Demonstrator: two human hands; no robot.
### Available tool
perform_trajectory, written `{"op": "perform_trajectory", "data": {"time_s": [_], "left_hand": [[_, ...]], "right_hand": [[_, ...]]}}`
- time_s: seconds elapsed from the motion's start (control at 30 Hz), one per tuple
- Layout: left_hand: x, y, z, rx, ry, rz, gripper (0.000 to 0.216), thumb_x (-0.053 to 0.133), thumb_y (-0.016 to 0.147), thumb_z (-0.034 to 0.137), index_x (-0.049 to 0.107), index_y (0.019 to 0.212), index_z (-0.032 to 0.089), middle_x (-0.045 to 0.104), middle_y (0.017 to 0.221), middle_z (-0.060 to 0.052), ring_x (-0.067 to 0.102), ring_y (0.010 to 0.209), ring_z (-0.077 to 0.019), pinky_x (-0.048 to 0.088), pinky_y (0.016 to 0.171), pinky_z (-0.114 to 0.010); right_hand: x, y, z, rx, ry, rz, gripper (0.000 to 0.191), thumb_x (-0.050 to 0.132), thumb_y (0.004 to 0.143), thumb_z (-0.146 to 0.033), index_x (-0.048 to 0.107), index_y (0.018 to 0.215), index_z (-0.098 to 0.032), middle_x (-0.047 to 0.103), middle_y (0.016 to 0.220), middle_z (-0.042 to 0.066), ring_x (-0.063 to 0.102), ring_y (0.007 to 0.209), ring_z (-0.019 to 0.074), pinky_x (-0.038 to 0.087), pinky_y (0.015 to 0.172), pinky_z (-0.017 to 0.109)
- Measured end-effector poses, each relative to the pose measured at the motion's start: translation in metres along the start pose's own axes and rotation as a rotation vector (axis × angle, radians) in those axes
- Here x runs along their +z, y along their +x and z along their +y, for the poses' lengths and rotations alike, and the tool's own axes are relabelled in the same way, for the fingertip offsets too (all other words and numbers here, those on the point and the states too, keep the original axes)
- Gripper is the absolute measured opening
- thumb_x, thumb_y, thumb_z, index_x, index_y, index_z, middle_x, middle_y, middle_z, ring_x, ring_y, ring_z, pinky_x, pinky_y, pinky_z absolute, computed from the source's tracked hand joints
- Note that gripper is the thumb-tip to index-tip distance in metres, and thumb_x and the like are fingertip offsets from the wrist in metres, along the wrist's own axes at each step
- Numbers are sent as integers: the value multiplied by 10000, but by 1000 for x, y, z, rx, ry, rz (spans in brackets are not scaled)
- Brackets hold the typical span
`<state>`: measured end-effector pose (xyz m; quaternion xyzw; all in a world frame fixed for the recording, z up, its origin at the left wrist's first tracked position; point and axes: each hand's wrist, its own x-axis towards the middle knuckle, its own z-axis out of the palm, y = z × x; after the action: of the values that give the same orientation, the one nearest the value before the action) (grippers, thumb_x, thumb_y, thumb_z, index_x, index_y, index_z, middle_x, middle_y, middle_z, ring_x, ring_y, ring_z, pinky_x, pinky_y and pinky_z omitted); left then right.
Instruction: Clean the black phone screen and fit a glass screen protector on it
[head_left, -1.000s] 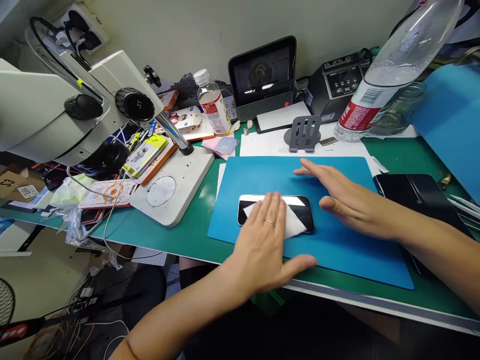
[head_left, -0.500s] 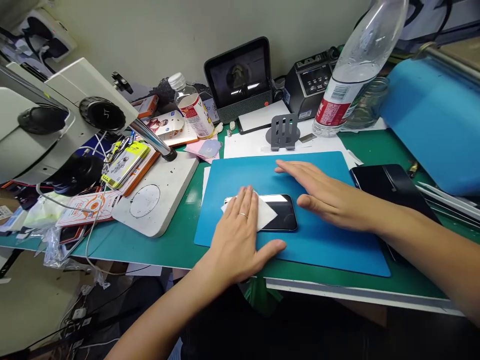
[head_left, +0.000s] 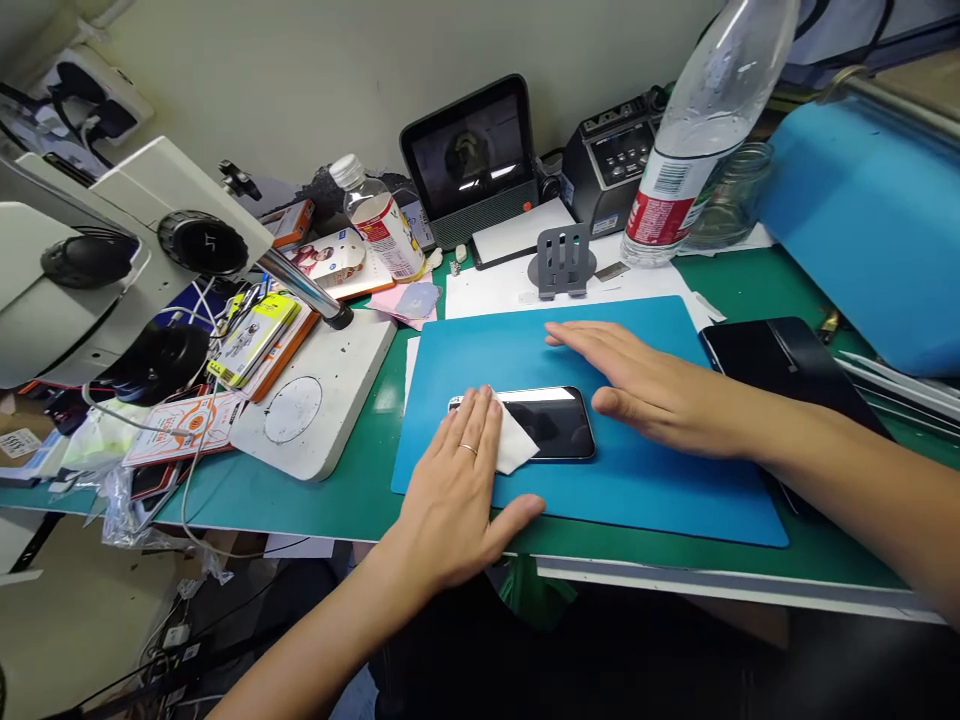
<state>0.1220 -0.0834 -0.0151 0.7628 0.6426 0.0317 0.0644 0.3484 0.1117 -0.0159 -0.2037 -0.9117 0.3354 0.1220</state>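
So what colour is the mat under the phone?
The mat is blue, clearest in the head view.

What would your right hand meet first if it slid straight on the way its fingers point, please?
The right hand would probably cross only bare blue mat, just behind the black smartphone; beyond its edge the pink paper sheets look next, depth unclear.

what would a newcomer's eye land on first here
The hands in the middle: the left hand lies flat on a white cloth over the left end of a dark phone on a blue mat, and the right hand rests flat beside the phone's right end. Next, the white microscope at far left and the clear bottle at back right.
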Motion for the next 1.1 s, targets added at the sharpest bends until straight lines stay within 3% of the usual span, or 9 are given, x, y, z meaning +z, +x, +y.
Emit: {"op": "perform_trajectory", "data": {"time_s": [0.13, 0.33, 0.43, 0.63, 0.73, 0.83, 0.97, 1.1], "left_hand": [[2, 22, 22, 0, -19, 14, 1035, 309, 1034, 784, 239, 1664, -33, 156, 1762, -261, 140, 1665, -382, 267, 1345, -581], [4, 49, 72, 141, -89, 39, 1072, 328, 1014, 816, 304, 1638, -56, 221, 1749, -266, 138, 1674, -330, 182, 1381, -449], [5, 39, 67, 167, -105, 22, 1034, 324, 1030, 792, 279, 1654, -31, 175, 1768, -234, 113, 1677, -324, 207, 1377, -463], [9, -1, 17, 72, -4, 51, 906, 319, 1083, 677, 107, 1697, 46, 160, 1774, -241, 114, 1668, -356, 329, 1320, -583], [10, -2, 3, 38, 67, 90, 877, 325, 1096, 633, 51, 1697, 56, 175, 1769, -265, 127, 1664, -377, 356, 1293, -627], [11, 15, 13, 17, 75, 90, 925, 313, 1080, 675, 132, 1675, -9, 201, 1750, -303, 152, 1655, -410, 340, 1296, -643], [13, 43, 48, 20, 24, 75, 1029, 263, 1047, 761, 232, 1649, -73, 214, 1734, -321, 175, 1650, -419, 304, 1323, -611], [12, 45, 64, 35, -23, 76, 1005, 271, 1055, 750, 257, 1654, -57, 189, 1745, -286, 171, 1654, -396, 297, 1334, -578]], "right_hand": [[-2, 1, -4, -8, 15, 27, 1004, 270, 920, -892, 278, 1714, -279, 377, 1753, 133, 293, 1621, 431, 262, 1272, 739], [-3, -1, 1, 33, 10, 41, 1021, 224, 910, -903, 291, 1711, -272, 392, 1742, 145, 310, 1615, 428, 287, 1267, 727], [-4, -1, 3, 35, 0, 44, 1028, 190, 908, -901, 295, 1710, -266, 397, 1738, 147, 308, 1620, 411, 281, 1282, 696], [-5, -2, 1, 6, 25, 2, 1048, 228, 896, -917, 270, 1717, -267, 375, 1751, 144, 280, 1629, 417, 250, 1285, 716], [-5, -1, -3, 9, 47, 2, 1056, 225, 895, -923, 273, 1716, -260, 365, 1757, 139, 288, 1626, 410, 250, 1296, 692], [-6, -1, -5, 21, 62, 7, 1052, 191, 891, -928, 259, 1718, -283, 341, 1769, 127, 271, 1634, 391, 244, 1301, 682], [-7, -2, -3, 37, 89, 20, 1116, 131, 842, -960, 268, 1716, -280, 364, 1755, 136, 272, 1632, 388, 225, 1311, 668], [-8, -3, 0, 38, 104, 31, 1151, 116, 804, -977, 287, 1711, -291, 414, 1725, 141, 301, 1618, 400, 220, 1310, 679]]}}
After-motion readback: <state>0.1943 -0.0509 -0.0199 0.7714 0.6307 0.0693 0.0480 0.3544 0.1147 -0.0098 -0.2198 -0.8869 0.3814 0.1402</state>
